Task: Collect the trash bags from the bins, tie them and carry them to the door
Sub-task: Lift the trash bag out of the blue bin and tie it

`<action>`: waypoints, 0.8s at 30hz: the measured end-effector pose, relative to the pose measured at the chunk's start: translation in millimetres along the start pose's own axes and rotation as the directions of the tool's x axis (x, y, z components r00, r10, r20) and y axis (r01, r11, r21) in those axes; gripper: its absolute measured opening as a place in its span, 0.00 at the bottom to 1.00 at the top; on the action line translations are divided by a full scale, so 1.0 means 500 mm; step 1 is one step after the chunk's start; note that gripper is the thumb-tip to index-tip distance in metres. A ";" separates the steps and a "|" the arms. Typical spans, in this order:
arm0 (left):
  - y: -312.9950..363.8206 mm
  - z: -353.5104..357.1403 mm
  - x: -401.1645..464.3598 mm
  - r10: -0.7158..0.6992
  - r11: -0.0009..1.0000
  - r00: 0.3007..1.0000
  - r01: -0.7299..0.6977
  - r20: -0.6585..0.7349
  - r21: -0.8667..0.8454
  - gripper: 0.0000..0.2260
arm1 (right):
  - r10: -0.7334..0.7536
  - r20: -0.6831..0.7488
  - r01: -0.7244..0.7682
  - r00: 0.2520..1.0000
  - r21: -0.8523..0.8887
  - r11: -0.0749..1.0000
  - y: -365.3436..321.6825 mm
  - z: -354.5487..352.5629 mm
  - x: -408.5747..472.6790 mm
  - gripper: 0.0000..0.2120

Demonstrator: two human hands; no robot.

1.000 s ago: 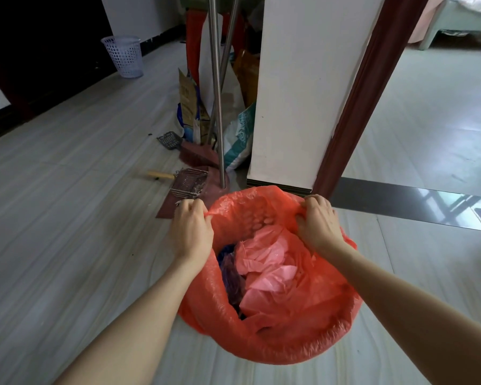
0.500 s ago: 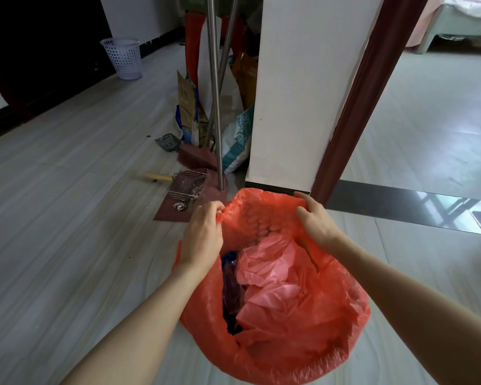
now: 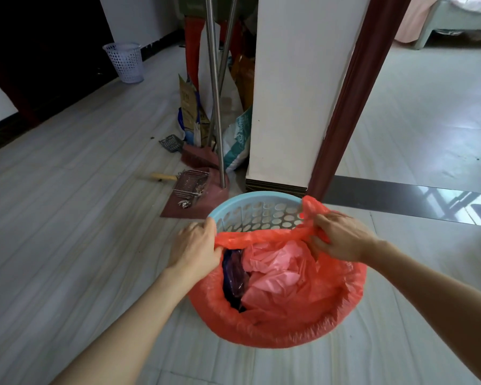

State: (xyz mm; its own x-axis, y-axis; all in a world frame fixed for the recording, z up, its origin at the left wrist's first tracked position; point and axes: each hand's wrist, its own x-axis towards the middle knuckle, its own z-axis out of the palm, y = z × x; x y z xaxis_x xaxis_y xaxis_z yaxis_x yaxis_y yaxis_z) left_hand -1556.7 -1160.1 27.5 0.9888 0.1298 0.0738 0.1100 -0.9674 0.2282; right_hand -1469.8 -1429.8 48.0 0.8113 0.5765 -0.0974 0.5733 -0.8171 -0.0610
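A red trash bag (image 3: 283, 315) lines a light-blue perforated bin (image 3: 258, 209) on the floor in front of me. The bag's far edge is peeled off the bin's far rim, which shows bare; its near edge still wraps the near rim. My left hand (image 3: 195, 248) grips the bag's freed edge on the left. My right hand (image 3: 339, 237) grips the bunched edge on the right, with a flap of plastic sticking up above it. Inside the bag lie pink crumpled plastic (image 3: 272, 270) and a dark purple wrapper (image 3: 233, 276).
A white wall corner with a dark red door frame (image 3: 345, 112) stands just beyond the bin. Left of it are metal poles (image 3: 215, 107), a broom and dustpan (image 3: 203, 173), a wire scoop and bags. A white lattice bin (image 3: 125, 61) stands far left.
Both hands have pulled the bag's far edge off the bin's far rim and toward me, baring the blue rim. The edge is now stretched between my hands.
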 end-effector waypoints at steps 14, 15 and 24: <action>0.025 0.020 -0.193 -0.348 0.829 0.864 0.465 0.362 -0.312 0.45 | 0.492 0.044 -0.450 0.869 0.480 0.753 -0.053 0.090 -0.228 0.31; 0.028 0.026 -0.207 -0.316 0.784 0.862 0.473 0.396 -0.403 0.49 | 0.449 0.065 -0.406 0.891 0.556 0.726 -0.061 0.097 -0.246 0.33; 0.067 0.054 -0.174 -0.303 0.752 0.941 0.331 0.147 -0.569 0.25 | 0.286 -0.005 -0.151 0.958 0.841 0.520 -0.084 0.124 -0.205 0.31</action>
State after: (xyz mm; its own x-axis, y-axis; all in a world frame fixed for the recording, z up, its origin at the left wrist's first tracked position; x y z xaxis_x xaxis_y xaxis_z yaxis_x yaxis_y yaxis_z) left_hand -1636.4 -1209.6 2.4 0.9124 0.3835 -0.1429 0.3530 -0.5610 0.7488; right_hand -1584.0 -1454.9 -0.9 0.9419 0.3186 -0.1062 0.0790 -0.5176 -0.8520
